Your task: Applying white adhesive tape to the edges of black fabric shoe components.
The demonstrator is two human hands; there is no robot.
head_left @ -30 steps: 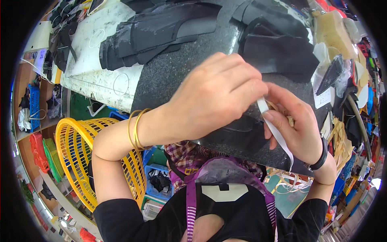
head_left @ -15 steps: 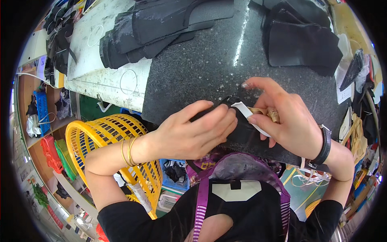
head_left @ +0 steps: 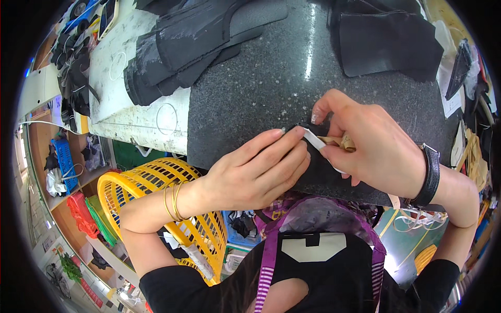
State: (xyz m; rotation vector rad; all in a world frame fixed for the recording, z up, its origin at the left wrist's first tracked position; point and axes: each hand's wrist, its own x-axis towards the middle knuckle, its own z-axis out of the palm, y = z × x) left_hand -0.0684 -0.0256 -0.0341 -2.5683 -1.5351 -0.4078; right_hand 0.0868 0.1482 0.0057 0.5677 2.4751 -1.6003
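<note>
Over the near edge of the dark speckled slab, my left hand (head_left: 261,167) bends its fingers together on a black piece (head_left: 315,128), mostly hidden under the fingers. A narrow white strip (head_left: 314,140) runs from the left fingertips to the right thumb. My right hand (head_left: 381,148) pinches this strip between thumb and fingers, its index finger arched above the black piece. A tan strip (head_left: 330,140), partly curled, shows in the same grip. Where the white strip meets the black piece is too small to make out.
Black cut sheets (head_left: 182,47) lie stacked at the far left of the speckled slab (head_left: 250,99), and more black sheets (head_left: 386,44) at the far right. Below the table on the left stands a yellow basket (head_left: 156,177). A phone (head_left: 108,18) lies at the far left.
My right index finger has risen slightly, and the left fingertips now press closer to the white strip's upper end. The whole view has shifted a little.
</note>
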